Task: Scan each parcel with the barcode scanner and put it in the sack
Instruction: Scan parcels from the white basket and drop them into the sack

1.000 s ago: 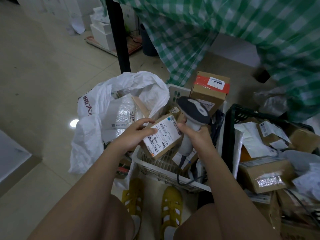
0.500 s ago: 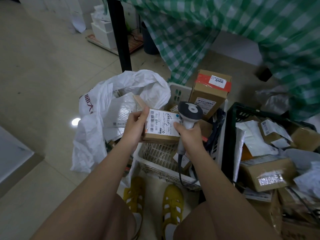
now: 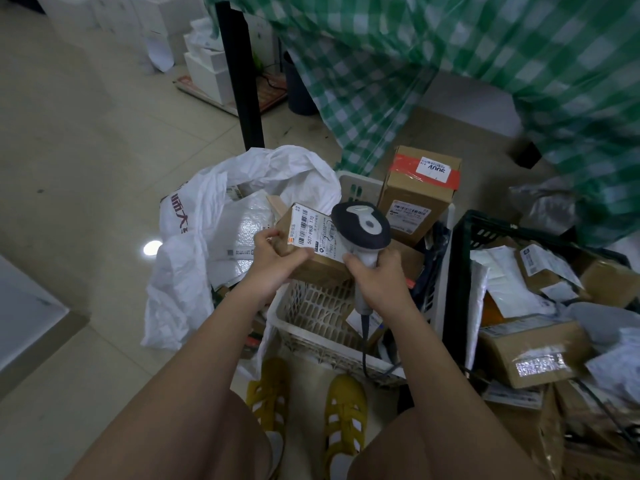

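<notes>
At 9 o'clock of the hands the white sack [image 3: 194, 258] stands open on the floor, its mouth slumped wide, with flat white packets [image 3: 239, 233] and a label or two showing inside. Its rim at 3 o'clock lies just beside the parcel.

The left hand [image 3: 277, 258] grips the parcel [image 3: 313, 244], a small brown box, by its near left corner, thumb on top and fingers curled underneath. The box is tilted, its white label facing up with the barcode toward 11 o'clock. It is held in the air above the white basket [image 3: 311, 327], between the sack and the scanner.

The right hand [image 3: 375, 275] is clamped round the grey handle of the scanner [image 3: 362, 225]. The scanner's dark head sits at 12 o'clock of that hand and overlaps the parcel's right edge; whether the two touch cannot be told. Its cord [image 3: 364, 344] drops toward 6 o'clock into the basket.

Beyond the scanner, at 1 o'clock, a taller brown box [image 3: 415, 199] with red tape stands at the basket's far end. At 3 o'clock a dark crate [image 3: 457, 271] holds a heap of cardboard boxes and white mailers. A green checked cloth [image 3: 450, 64] hangs across 12 to 2 o'clock, and a black table leg [image 3: 240, 71] stands at 11 o'clock. At 6 o'clock, two yellow sandals [image 3: 344, 424] rest on the tiled floor between the person's knees.
</notes>
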`<state>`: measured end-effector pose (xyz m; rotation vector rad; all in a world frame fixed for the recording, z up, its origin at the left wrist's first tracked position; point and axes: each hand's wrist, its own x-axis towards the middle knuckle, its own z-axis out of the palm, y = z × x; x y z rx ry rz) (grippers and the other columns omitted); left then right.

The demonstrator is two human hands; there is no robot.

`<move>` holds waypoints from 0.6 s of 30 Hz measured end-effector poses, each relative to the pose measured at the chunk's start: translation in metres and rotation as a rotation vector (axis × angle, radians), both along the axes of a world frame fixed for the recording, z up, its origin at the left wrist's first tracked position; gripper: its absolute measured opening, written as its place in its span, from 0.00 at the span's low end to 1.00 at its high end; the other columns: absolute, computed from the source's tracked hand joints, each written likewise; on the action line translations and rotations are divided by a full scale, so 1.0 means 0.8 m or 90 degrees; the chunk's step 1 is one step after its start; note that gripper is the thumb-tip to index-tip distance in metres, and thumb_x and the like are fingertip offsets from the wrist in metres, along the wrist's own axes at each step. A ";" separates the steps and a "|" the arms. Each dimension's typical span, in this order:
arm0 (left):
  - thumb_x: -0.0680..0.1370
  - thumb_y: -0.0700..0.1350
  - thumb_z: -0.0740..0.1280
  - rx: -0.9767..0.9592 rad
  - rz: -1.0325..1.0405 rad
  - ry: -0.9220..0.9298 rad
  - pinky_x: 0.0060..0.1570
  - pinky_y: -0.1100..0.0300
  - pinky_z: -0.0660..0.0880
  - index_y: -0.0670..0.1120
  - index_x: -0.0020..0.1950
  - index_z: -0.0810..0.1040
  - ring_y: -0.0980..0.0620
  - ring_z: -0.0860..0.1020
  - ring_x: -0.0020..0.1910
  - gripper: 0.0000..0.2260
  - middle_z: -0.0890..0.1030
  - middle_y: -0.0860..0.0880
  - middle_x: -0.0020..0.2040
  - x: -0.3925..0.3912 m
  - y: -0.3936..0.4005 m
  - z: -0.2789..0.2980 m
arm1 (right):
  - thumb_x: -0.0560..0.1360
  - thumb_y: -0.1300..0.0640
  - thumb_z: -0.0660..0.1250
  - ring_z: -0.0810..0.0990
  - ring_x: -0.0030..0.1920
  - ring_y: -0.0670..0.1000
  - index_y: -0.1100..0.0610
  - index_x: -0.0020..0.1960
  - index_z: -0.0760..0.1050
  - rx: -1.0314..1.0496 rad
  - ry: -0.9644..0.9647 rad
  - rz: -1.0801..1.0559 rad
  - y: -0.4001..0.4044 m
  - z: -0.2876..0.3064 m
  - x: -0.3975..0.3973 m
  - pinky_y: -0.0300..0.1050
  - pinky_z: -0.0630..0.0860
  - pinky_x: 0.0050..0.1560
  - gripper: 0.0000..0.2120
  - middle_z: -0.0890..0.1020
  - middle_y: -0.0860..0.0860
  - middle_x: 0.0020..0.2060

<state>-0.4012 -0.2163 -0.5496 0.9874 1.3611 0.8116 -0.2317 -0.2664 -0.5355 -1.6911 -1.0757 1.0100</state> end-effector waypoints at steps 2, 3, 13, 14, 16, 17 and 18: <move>0.73 0.45 0.74 0.011 0.018 0.003 0.39 0.64 0.77 0.53 0.66 0.61 0.50 0.78 0.56 0.28 0.72 0.47 0.65 -0.004 0.002 -0.003 | 0.75 0.53 0.70 0.78 0.44 0.49 0.56 0.53 0.73 -0.001 0.030 0.009 -0.005 0.007 0.000 0.45 0.72 0.46 0.11 0.79 0.50 0.43; 0.72 0.47 0.74 0.020 0.023 0.002 0.41 0.62 0.78 0.55 0.65 0.63 0.50 0.78 0.56 0.27 0.73 0.47 0.64 -0.006 0.003 -0.006 | 0.76 0.54 0.69 0.78 0.44 0.49 0.56 0.55 0.72 0.002 0.024 0.014 -0.006 0.009 0.001 0.44 0.71 0.45 0.11 0.79 0.49 0.42; 0.68 0.51 0.78 0.025 0.072 0.000 0.60 0.50 0.76 0.52 0.63 0.68 0.50 0.77 0.57 0.29 0.74 0.48 0.61 -0.015 0.011 -0.017 | 0.78 0.53 0.65 0.78 0.39 0.43 0.51 0.56 0.74 0.038 0.075 0.060 -0.030 0.029 0.020 0.42 0.73 0.43 0.07 0.80 0.48 0.42; 0.68 0.51 0.78 0.022 0.069 0.006 0.61 0.50 0.76 0.51 0.63 0.69 0.50 0.77 0.57 0.28 0.73 0.48 0.61 -0.016 0.011 -0.018 | 0.79 0.54 0.64 0.78 0.40 0.44 0.51 0.57 0.73 0.020 0.077 0.088 -0.032 0.030 0.021 0.42 0.73 0.44 0.08 0.80 0.47 0.43; 0.68 0.51 0.78 0.023 0.053 0.015 0.61 0.50 0.75 0.51 0.62 0.71 0.49 0.76 0.58 0.27 0.74 0.49 0.62 -0.017 0.011 -0.020 | 0.79 0.55 0.63 0.78 0.42 0.45 0.52 0.61 0.72 0.004 0.069 0.139 -0.036 0.030 0.023 0.42 0.74 0.45 0.11 0.79 0.45 0.43; 0.67 0.52 0.78 0.026 0.047 0.016 0.62 0.49 0.75 0.52 0.61 0.73 0.49 0.76 0.59 0.26 0.74 0.49 0.62 -0.018 0.012 -0.021 | 0.80 0.55 0.63 0.79 0.41 0.46 0.51 0.62 0.71 0.000 0.072 0.158 -0.039 0.030 0.024 0.42 0.75 0.45 0.12 0.79 0.45 0.43; 0.66 0.53 0.78 0.028 0.043 0.017 0.62 0.49 0.75 0.53 0.59 0.74 0.49 0.76 0.59 0.25 0.75 0.49 0.62 -0.019 0.011 -0.021 | 0.80 0.55 0.63 0.78 0.40 0.47 0.50 0.63 0.71 -0.006 0.080 0.171 -0.041 0.031 0.025 0.43 0.76 0.45 0.12 0.79 0.45 0.43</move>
